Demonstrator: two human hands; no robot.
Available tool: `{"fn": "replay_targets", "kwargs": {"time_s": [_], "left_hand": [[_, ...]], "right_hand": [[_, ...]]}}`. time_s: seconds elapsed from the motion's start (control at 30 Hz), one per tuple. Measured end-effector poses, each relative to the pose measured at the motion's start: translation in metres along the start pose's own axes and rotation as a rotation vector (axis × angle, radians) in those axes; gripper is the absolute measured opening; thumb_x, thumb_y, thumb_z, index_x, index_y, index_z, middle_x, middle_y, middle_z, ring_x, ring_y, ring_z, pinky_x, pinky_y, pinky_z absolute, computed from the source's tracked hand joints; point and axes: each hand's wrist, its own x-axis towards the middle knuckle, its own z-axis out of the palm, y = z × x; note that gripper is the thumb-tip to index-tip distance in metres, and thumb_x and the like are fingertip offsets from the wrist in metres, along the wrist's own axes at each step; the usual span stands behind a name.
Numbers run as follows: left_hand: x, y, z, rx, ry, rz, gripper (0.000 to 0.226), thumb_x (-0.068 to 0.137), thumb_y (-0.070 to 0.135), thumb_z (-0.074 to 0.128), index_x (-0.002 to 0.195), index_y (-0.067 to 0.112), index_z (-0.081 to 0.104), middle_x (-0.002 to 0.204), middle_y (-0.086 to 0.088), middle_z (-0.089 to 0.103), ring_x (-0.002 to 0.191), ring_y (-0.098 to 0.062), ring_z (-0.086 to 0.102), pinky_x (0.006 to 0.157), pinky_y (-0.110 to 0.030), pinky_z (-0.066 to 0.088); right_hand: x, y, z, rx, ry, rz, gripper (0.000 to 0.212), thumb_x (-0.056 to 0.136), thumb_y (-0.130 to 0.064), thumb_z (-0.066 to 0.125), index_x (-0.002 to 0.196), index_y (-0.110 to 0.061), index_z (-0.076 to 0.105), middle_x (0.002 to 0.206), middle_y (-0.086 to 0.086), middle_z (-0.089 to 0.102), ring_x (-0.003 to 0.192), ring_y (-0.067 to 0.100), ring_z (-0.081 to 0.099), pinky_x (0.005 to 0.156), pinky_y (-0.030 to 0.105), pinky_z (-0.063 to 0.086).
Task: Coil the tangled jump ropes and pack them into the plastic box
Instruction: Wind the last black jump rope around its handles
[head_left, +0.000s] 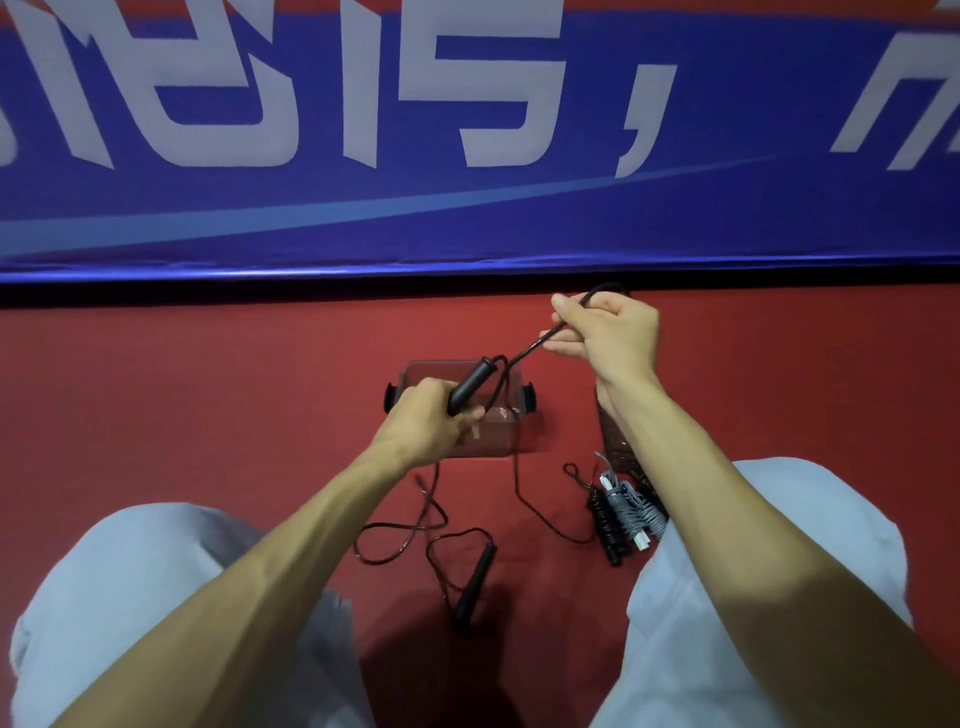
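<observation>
My left hand (427, 415) grips a black jump-rope handle (470, 384) above the clear plastic box (511, 431) on the red floor. From the handle's tip the black cord (530, 352) runs up and right into my right hand (605, 332), which pinches it, stretched tight. The rest of the cord loops loosely on the floor (415, 530) to the rope's second black handle (475, 584) between my knees. Two coiled ropes, one black (605, 519) and one grey (636, 512), lie by my right forearm.
A blue banner with white lettering (467, 156) stands along the far edge of the red floor (208, 415). A dark ribbed object (615, 441), perhaps the box lid, lies half hidden under my right forearm. My knees in pale trousers (156, 597) frame the work area.
</observation>
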Motion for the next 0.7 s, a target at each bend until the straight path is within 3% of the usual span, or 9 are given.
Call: {"fn": "replay_targets", "kwargs": {"time_s": [0.17,0.23,0.3,0.43,0.57,0.7], "left_hand": [[-0.001,0.003,-0.002,-0.199,-0.061,0.041,0.023,0.099,0.021,0.054,0.076,0.018,0.051,0.059,0.006,0.063,0.050,-0.009,0.058,0.055,-0.025,0.048],[-0.004,0.007,-0.003,-0.393,-0.061,0.040,0.017,0.100,0.014,0.049,0.083,0.013,0.051,0.065,-0.001,0.067,0.054,-0.011,0.067,0.052,-0.023,0.050],[-0.007,0.012,-0.004,-0.608,-0.045,0.017,0.016,0.102,0.010,0.046,0.087,0.009,0.052,0.067,-0.004,0.068,0.058,-0.017,0.070,0.048,-0.021,0.050],[-0.006,0.020,-0.013,-0.989,0.000,-0.050,0.014,0.103,0.010,0.045,0.094,0.004,0.054,0.074,-0.012,0.067,0.068,-0.028,0.073,0.056,-0.031,0.060],[-0.004,0.021,-0.020,-1.182,0.079,-0.102,0.015,0.102,0.009,0.045,0.091,0.004,0.053,0.072,-0.010,0.067,0.068,-0.027,0.073,0.061,-0.034,0.061],[-0.002,0.016,-0.024,-1.307,0.142,-0.167,0.025,0.104,0.011,0.043,0.090,-0.008,0.054,0.083,-0.019,0.066,0.071,-0.027,0.074,0.059,-0.032,0.061]], "right_hand": [[-0.003,-0.001,0.003,0.301,0.001,0.161,0.015,0.087,-0.005,0.070,0.078,0.004,0.060,0.069,0.011,0.063,0.063,0.020,0.070,0.061,0.028,0.058],[-0.003,-0.001,0.005,0.465,-0.015,0.243,0.015,0.090,-0.005,0.065,0.082,0.004,0.058,0.066,0.012,0.063,0.066,0.023,0.071,0.066,0.032,0.061],[-0.003,-0.001,0.007,0.539,-0.051,0.303,0.010,0.094,-0.002,0.059,0.090,0.007,0.056,0.075,0.019,0.065,0.071,0.027,0.072,0.074,0.037,0.061],[-0.007,0.005,0.008,0.223,-0.189,0.312,0.018,0.095,0.000,0.052,0.110,0.008,0.057,0.102,0.023,0.068,0.088,0.033,0.072,0.077,0.036,0.060],[-0.013,0.010,0.009,-0.119,-0.321,0.248,0.019,0.097,-0.004,0.051,0.111,0.001,0.062,0.092,0.013,0.069,0.072,0.021,0.068,0.067,0.030,0.060],[-0.021,0.017,0.017,-0.433,-0.566,0.193,0.023,0.092,0.003,0.050,0.107,-0.005,0.066,0.091,0.009,0.069,0.073,0.012,0.065,0.078,0.031,0.057]]}}
